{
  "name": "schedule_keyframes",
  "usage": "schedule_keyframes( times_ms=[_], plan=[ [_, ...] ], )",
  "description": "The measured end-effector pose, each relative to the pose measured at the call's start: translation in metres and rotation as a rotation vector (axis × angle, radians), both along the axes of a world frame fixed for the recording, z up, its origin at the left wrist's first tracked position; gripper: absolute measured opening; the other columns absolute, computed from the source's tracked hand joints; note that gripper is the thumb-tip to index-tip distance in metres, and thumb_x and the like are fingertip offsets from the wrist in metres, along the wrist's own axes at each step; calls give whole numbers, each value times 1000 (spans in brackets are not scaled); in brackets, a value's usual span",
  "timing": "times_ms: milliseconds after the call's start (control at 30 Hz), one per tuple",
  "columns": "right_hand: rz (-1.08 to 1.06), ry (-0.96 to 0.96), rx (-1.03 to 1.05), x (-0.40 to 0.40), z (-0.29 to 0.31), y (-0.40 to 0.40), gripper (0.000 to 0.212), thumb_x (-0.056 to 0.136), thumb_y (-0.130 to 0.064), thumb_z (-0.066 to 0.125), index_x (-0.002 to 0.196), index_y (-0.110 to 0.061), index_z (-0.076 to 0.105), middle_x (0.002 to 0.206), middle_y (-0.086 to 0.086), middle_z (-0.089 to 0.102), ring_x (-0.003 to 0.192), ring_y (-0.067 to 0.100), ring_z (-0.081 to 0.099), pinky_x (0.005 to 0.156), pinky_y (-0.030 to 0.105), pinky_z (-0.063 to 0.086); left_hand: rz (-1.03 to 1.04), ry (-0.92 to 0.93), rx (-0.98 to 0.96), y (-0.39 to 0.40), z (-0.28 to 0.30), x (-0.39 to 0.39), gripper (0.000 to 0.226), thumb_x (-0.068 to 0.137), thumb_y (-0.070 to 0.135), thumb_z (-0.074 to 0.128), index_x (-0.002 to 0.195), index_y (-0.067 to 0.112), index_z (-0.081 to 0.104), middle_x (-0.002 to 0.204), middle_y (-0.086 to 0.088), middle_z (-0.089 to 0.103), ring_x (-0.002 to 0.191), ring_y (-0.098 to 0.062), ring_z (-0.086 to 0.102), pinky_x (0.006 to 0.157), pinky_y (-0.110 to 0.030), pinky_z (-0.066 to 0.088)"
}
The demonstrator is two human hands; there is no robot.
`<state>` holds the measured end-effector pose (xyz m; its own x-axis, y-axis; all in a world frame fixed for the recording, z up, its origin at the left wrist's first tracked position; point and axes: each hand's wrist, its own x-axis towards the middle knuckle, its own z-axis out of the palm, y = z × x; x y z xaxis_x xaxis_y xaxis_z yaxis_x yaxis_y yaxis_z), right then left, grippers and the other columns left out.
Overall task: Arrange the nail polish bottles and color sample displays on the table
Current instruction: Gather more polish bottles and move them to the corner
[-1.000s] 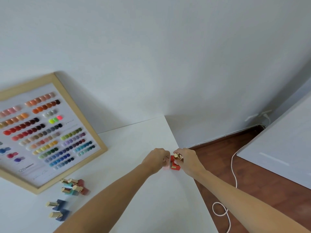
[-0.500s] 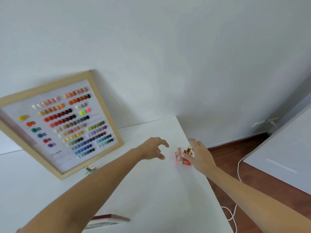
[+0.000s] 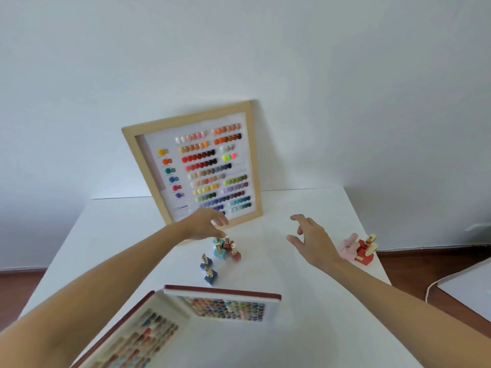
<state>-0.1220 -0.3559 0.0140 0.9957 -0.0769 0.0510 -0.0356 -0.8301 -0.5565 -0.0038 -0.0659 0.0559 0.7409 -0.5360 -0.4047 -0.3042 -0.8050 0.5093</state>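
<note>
On the smooth white table (image 3: 305, 261), square blue, teal and red nail polish bottles (image 3: 221, 252) with gold caps cluster mid-table beneath the released left hand (image 3: 203, 225). The right hand (image 3: 312, 241) hovers empty, fingers spread. Pink and red bottles (image 3: 358, 248) stand at the right edge; the wooden-framed colour chart (image 3: 204, 166) leans far; an open sample book (image 3: 223, 304) lies near.

This looks like a nail shop room: a white table (image 3: 305, 301) by a plain wall holds a framed color chart (image 3: 196, 166) and little nail polish bottles (image 3: 225, 251).

single head view, looking forward and down, table (image 3: 305, 328) close below
</note>
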Motion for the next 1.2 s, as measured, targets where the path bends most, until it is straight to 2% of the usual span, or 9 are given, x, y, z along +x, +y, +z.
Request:
schedule_keyframes(
  times_ms=[200,367,533,633,767,900,1000,1200],
  plan=[
    [142,75,34,17,-6,59,38,89,-29,62,124,-25,47,96,-3,52,69,10,50,74,24,43,-121,-34,133,56,-22,-10,32,86,29,70,116,23,63,125,1,63,100,-11,64,86,-20,46],
    [255,176,23,24,-18,95,38,88,-27,62,124,-24,48,107,2,55,72,12,57,79,27,47,-250,-79,183,70,-41,-21,35,88,31,67,122,28,59,126,2,60,105,-13,62,92,-27,48],
    [292,246,11,36,-23,120,46,87,-29,61,129,-25,43,117,4,50,85,17,58,87,34,48,-336,-139,185,70,-57,-27,46,88,33,66,131,29,51,135,3,54,113,-16,57,98,-32,48],
    [300,297,7,45,-27,130,53,85,-30,62,133,-25,39,120,5,48,88,19,57,89,36,48,-370,-143,167,66,-66,-30,47,87,37,66,131,31,51,134,4,51,112,-19,58,95,-37,49],
    [300,350,-15,57,-34,139,58,84,-29,62,136,-26,35,123,6,46,97,21,53,88,34,45,-412,-146,150,60,-78,-35,40,88,41,62,126,28,56,129,3,54,105,-20,60,89,-36,51],
    [300,390,-37,66,-42,145,62,86,-31,61,139,-26,31,125,7,45,110,25,50,91,34,42,-418,-149,119,56,-86,-35,30,91,36,59,118,24,63,121,2,58,102,-20,61,88,-35,52],
    [318,399,-54,72,-47,145,54,86,-28,61,134,-25,37,121,8,46,108,27,51,89,34,42,-390,-128,100,55,-89,-34,28,92,33,59,117,22,64,119,0,59,102,-20,60,90,-33,51],
    [356,344,-93,77,-53,150,23,88,-16,55,111,-19,52,104,7,50,94,29,54,82,37,45,-330,-113,108,60,-89,-30,26,94,28,57,117,19,65,116,-5,65,103,-23,61,92,-37,52]
  ],
)
